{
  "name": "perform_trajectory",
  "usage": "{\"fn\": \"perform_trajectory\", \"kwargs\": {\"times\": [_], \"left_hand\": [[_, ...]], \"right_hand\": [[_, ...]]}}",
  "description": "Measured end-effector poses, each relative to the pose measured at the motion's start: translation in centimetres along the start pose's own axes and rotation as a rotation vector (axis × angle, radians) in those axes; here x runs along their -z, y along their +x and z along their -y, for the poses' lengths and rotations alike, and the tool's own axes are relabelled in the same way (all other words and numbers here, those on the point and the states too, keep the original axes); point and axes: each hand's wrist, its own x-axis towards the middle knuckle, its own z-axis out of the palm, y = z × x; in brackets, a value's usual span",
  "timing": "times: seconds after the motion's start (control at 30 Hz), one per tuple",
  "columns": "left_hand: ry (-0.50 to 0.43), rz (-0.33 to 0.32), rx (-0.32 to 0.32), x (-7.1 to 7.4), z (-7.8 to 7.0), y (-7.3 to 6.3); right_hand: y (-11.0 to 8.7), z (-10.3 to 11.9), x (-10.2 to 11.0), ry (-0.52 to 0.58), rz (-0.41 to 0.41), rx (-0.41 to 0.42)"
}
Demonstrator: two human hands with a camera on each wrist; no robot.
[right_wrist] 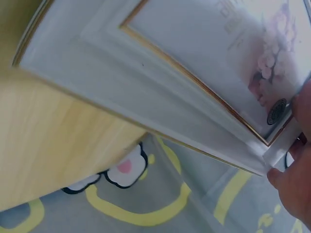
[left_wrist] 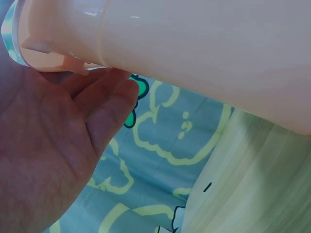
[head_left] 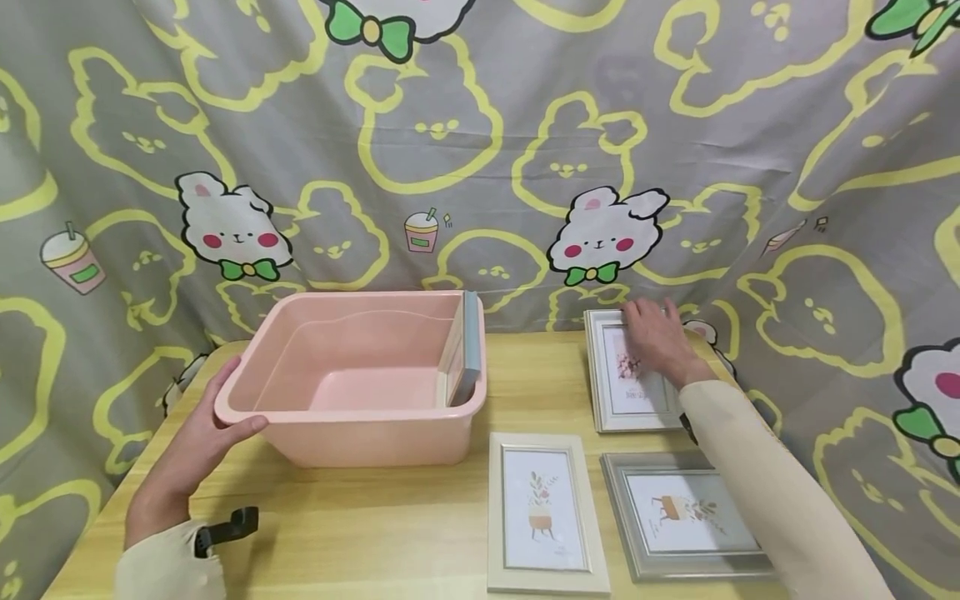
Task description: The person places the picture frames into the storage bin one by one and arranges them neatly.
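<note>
At the left front corner of a pink plastic basin, my left hand grips the rim, thumb over the top. In the left wrist view the fingers bend under the rim. My right hand holds the top edge of a white picture frame with a pink flower print; in the right wrist view its fingers reach over the edge and a thin gold line borders the print. Another picture frame with a blue-grey edge stands on its side inside the basin, leaning on the right wall.
A cream picture frame lies on the wooden table, right of the basin. Beside it lies a silver-grey frame, partly under the right forearm. A grey curtain with rabbit drawings hangs behind and at both sides.
</note>
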Motion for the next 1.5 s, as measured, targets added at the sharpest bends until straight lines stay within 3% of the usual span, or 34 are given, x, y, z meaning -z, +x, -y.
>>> {"fn": "perform_trajectory", "kwargs": {"times": [0.53, 0.93, 1.23, 1.5], "left_hand": [[-0.001, -0.009, 0.006, -0.1, 0.4, 0.0], [0.023, -0.019, 0.018, -0.2, 0.5, 0.1], [0.002, -0.013, -0.014, 0.0, 0.1, 0.3], [0.008, -0.024, -0.014, 0.1, 0.3, 0.3]], "right_hand": [[-1.4, 0.5, 3.1, -0.035, -0.111, 0.063], [-3.3, 0.4, 4.1, -0.041, -0.287, 0.202], [-4.4, 1.2, 5.6, -0.064, -0.292, 0.215], [-5.2, 1.9, 6.5, -0.022, -0.239, 0.245]]}}
